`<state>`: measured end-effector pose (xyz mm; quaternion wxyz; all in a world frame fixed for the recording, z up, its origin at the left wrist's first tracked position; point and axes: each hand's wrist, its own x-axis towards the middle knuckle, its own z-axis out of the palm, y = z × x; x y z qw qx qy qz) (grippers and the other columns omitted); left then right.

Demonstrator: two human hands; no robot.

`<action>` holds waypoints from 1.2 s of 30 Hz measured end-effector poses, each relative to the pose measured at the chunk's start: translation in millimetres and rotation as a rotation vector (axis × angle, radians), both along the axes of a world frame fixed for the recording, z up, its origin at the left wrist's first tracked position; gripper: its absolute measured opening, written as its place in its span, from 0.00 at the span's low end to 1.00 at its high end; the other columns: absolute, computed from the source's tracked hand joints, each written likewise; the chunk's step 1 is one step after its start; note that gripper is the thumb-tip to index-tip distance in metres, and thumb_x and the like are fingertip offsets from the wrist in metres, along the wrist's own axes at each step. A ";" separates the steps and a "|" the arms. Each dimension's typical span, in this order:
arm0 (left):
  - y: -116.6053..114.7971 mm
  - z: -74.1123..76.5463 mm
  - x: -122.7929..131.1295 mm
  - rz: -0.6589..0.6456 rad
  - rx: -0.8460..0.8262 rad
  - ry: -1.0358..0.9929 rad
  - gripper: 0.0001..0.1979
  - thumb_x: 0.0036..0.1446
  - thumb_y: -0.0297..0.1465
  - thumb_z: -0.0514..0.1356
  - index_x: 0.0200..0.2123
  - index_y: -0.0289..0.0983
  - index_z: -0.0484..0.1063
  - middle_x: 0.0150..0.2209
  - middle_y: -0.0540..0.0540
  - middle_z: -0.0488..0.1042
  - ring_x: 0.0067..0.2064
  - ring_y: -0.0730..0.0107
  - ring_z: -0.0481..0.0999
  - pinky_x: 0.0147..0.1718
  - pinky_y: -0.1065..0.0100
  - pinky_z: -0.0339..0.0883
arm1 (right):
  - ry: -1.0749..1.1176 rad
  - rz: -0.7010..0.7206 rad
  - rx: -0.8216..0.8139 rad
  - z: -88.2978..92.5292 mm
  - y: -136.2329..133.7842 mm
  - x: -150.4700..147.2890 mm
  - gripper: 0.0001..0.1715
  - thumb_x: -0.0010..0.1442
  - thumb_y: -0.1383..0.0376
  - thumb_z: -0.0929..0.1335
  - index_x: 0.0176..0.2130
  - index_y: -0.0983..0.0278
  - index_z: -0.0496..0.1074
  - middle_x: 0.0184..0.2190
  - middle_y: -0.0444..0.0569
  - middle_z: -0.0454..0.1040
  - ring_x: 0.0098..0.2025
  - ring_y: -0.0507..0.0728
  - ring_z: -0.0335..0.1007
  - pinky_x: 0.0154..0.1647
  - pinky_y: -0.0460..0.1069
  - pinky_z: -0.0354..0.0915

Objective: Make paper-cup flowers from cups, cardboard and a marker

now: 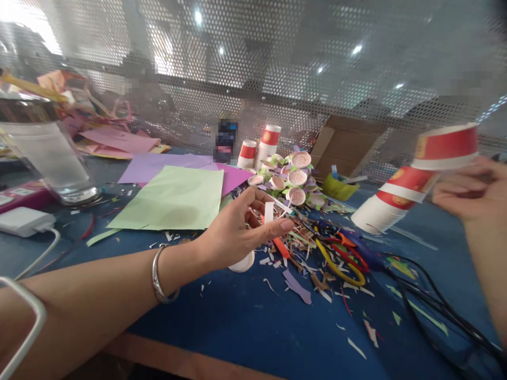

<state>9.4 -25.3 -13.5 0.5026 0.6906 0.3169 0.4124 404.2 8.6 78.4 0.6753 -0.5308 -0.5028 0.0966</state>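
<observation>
My left hand (241,227) hovers over the blue table (245,327) with a silver bangle on its wrist. Its fingers curl round a small white cup piece (243,262), and a thin white paper strip (269,211) stands between thumb and fingers. At the right edge my right hand (471,192) grips a stack of red-and-white paper cups (415,179), tilted with the base pointing down-left. Yellow- and red-handled scissors (341,258) lie among paper scraps between the two hands.
A pile of cut cup bottoms (291,177) and two upright cups (261,145) stand at the back centre. Green (174,199) and purple paper sheets lie left of it. A glass jar (47,153), white charger (24,220), cardboard box (348,142) and black cables (431,301) surround the work area.
</observation>
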 end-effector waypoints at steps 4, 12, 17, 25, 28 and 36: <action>0.1 0.8 1.0 0.000 -0.014 -0.003 0.26 0.57 0.48 0.67 0.47 0.39 0.63 0.32 0.53 0.64 0.30 0.74 0.67 0.25 0.70 0.58 | 0.303 -0.004 -0.183 -24.6 4.9 19.4 0.16 0.69 0.69 0.66 0.28 0.65 0.67 0.20 0.36 0.60 0.17 0.45 0.51 0.17 0.42 0.53; -1.1 0.4 2.6 -0.013 -0.026 -0.011 0.26 0.56 0.49 0.67 0.47 0.40 0.63 0.31 0.53 0.63 0.29 0.74 0.67 0.24 0.70 0.56 | 0.524 -0.005 -0.255 -25.5 15.6 28.2 0.18 0.69 0.60 0.69 0.56 0.62 0.72 0.55 0.54 0.73 0.50 0.60 0.75 0.48 0.58 0.74; -1.9 1.2 1.8 -0.011 -0.010 -0.035 0.25 0.56 0.48 0.67 0.46 0.39 0.63 0.33 0.51 0.66 0.30 0.74 0.68 0.23 0.71 0.57 | 0.553 0.011 -0.284 -23.4 14.2 30.1 0.17 0.69 0.60 0.69 0.56 0.61 0.72 0.55 0.53 0.73 0.51 0.60 0.75 0.49 0.57 0.73; -1.9 1.3 1.4 -0.036 -0.073 -0.079 0.26 0.56 0.48 0.68 0.48 0.40 0.63 0.33 0.52 0.65 0.29 0.74 0.70 0.22 0.73 0.63 | 0.544 -0.002 -0.261 -29.2 11.5 28.8 0.18 0.68 0.60 0.69 0.56 0.61 0.72 0.55 0.53 0.73 0.51 0.60 0.74 0.49 0.58 0.73; -2.0 1.6 1.7 -0.087 -0.060 -0.105 0.24 0.58 0.44 0.67 0.51 0.41 0.64 0.33 0.53 0.65 0.29 0.75 0.70 0.23 0.73 0.64 | 0.540 -0.010 -0.272 -31.3 13.5 26.3 0.17 0.69 0.60 0.69 0.55 0.60 0.72 0.56 0.53 0.73 0.51 0.60 0.74 0.49 0.57 0.73; -4.7 4.9 0.1 -0.150 -0.080 -0.112 0.23 0.57 0.41 0.68 0.52 0.41 0.67 0.34 0.51 0.66 0.30 0.75 0.69 0.25 0.72 0.66 | 0.559 -0.034 -0.278 -33.8 12.4 24.3 0.17 0.69 0.60 0.69 0.56 0.60 0.72 0.56 0.53 0.73 0.51 0.60 0.74 0.49 0.58 0.73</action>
